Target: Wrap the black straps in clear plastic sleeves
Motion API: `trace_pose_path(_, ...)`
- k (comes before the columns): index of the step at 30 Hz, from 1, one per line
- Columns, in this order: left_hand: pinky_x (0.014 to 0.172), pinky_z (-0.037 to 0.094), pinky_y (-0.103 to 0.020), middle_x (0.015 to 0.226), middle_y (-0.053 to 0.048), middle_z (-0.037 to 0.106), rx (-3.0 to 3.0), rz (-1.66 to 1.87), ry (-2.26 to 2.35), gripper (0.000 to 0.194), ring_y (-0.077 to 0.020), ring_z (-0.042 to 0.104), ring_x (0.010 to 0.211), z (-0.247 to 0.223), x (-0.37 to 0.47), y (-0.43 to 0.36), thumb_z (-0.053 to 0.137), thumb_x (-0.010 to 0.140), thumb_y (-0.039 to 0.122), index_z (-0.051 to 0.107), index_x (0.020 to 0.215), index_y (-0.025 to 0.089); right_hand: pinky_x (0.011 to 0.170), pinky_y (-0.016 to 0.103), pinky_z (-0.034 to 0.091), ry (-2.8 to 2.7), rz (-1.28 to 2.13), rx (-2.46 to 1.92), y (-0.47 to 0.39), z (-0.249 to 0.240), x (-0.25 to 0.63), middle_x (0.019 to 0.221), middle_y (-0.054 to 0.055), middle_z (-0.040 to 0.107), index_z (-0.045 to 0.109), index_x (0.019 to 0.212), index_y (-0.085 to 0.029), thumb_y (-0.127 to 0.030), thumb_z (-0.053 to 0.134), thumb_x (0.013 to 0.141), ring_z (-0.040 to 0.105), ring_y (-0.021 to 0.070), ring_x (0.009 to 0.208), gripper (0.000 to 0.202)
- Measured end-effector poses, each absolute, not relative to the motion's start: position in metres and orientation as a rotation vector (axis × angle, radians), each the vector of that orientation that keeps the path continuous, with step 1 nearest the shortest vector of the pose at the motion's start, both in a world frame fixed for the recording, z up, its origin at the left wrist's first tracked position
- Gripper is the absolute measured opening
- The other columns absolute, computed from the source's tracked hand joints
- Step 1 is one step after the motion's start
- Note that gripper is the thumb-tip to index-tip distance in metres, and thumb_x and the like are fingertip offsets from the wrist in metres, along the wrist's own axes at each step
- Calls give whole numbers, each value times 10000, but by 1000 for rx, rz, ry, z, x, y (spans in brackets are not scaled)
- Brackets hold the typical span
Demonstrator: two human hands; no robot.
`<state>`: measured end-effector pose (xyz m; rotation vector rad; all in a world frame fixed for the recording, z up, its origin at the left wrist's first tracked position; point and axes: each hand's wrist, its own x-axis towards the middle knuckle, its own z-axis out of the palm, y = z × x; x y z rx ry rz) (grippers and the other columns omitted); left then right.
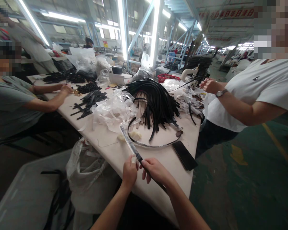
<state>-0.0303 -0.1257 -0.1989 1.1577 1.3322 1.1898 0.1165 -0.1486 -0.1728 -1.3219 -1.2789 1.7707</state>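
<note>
A long black strap (138,157) runs through both my hands over the table's near edge, its far part covered by a clear and white wrapping (127,139). My left hand (130,172) is closed on the wrapped part, with something white at its fingertips. Just right of it, my right hand (156,171) grips the bare black part between thumb and fingers. Beyond my hands, a curved strap (156,146) lies on the table near a big heap of black straps (158,99). A black phone-like slab (184,155) rests to the right.
Crumpled clear plastic (112,110) and short black strips (90,102) lie on the table (108,148). A white sack (84,172) stands at lower left. People sit left and stand right, their hands over the table edges.
</note>
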Motion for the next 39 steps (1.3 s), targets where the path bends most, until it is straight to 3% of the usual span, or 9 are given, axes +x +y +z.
trace_pose_path(7, 563, 317, -283, 544, 10, 534, 1316, 1205, 1398, 324, -168, 468, 534, -189, -26, -122, 527, 919, 402, 553, 650, 223, 357, 186, 318, -1300, 1506, -1413, -144, -174, 113, 488, -17, 584, 623, 819, -143, -443, 406, 966, 462, 90, 334, 399)
trace_pose_path(12, 551, 318, -285, 525, 31, 481, 1468, 1213, 1557, 352, -167, 450, 518, -186, -27, -125, 408, 972, 391, 498, 671, 232, 383, 192, 342, -1304, 1682, -1293, -146, -173, 116, 518, -9, 613, 626, 823, -145, -380, 465, 933, 488, 95, 363, 305)
trace_pose_path(18, 593, 350, -286, 612, -2, 581, 1598, 1166, 1501, 315, -176, 535, 591, -189, -18, -134, 414, 972, 346, 538, 710, 221, 374, 192, 312, -1279, 1622, -1267, -149, -175, 124, 491, -17, 588, 612, 784, -152, -402, 446, 938, 457, 88, 348, 337)
trace_pose_path(22, 578, 334, -294, 589, -2, 566, 1522, 1185, 1569, 324, -183, 518, 562, -195, -13, -135, 411, 968, 358, 532, 698, 226, 373, 188, 319, -1298, 1728, -1259, -147, -181, 132, 502, -18, 596, 622, 808, -150, -373, 473, 916, 458, 86, 351, 289)
trace_pose_path(27, 615, 344, -300, 636, -14, 606, 1528, 1098, 1490, 282, -197, 552, 610, -201, -10, -132, 439, 952, 342, 574, 734, 224, 383, 192, 331, -1289, 1681, -1303, -146, -189, 142, 512, -12, 595, 615, 802, -148, -463, 458, 930, 465, 87, 358, 374)
trace_pose_path(31, 569, 321, -295, 566, 6, 544, 1412, 1159, 1584, 308, -182, 493, 542, -201, -14, -127, 440, 951, 369, 545, 697, 232, 393, 194, 342, -1321, 1789, -1316, -150, -192, 147, 526, -8, 603, 638, 831, -145, -428, 480, 923, 473, 90, 369, 337)
trace_pose_path(36, 583, 370, -285, 585, -3, 579, 1341, 1085, 1414, 298, -169, 526, 556, -206, -7, -135, 502, 925, 401, 575, 706, 214, 372, 191, 301, -1278, 1645, -1307, -146, -194, 144, 491, -20, 572, 604, 770, -159, -402, 450, 929, 429, 84, 349, 329)
trace_pose_path(39, 573, 445, -298, 626, -36, 628, 923, 1075, 1222, 308, -177, 574, 549, -204, -11, -120, 508, 897, 451, 597, 760, 189, 361, 186, 268, -1276, 1682, -1307, -149, -196, 148, 473, -29, 557, 614, 774, -157, -402, 469, 922, 399, 78, 336, 321)
